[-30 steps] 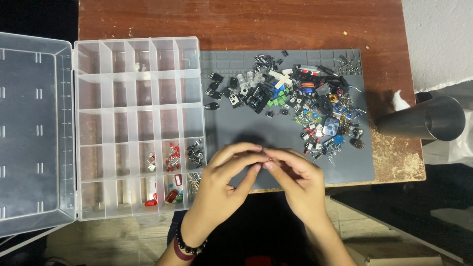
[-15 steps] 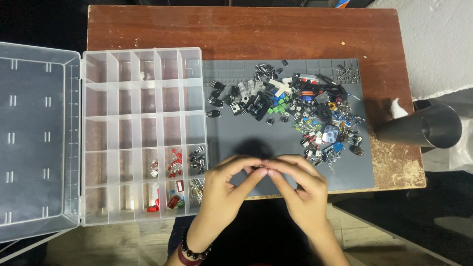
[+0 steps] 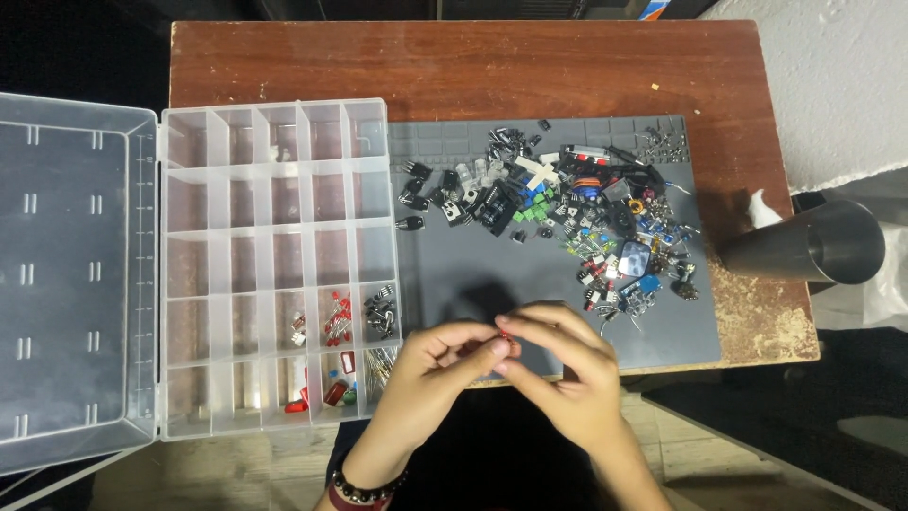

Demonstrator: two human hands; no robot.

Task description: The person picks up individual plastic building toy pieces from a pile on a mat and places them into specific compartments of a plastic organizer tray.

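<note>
Both hands meet at the near edge of the grey mat [image 3: 492,274], which lies on the wooden counter [image 3: 454,66]. The left hand [image 3: 437,364] and the right hand [image 3: 558,364] pinch one small red component [image 3: 505,337] between their fingertips, thumbs and forefingers narrowed around it. The component sits above the mat's near edge; its exact type is too small to tell. A dark beaded bracelet [image 3: 357,490] circles the left wrist.

A mixed pile of electronic parts [image 3: 558,213] covers the far and right portions of the mat: black, green, blue and white pieces, loosely heaped, well apart from the hands.

To the left of the mat, touching its edge, stands a clear plastic organiser box [image 3: 274,265] with its hinged lid [image 3: 76,284] folded open flat to the left. Most compartments hold nothing visible. The near-right compartments contain sorted items: red LEDs [image 3: 337,317], small black parts [image 3: 378,312], thin leaded parts [image 3: 376,364] and red blocks [image 3: 326,390].

A dark metal cylinder [image 3: 813,248] lies tilted beyond the counter's right edge.
</note>
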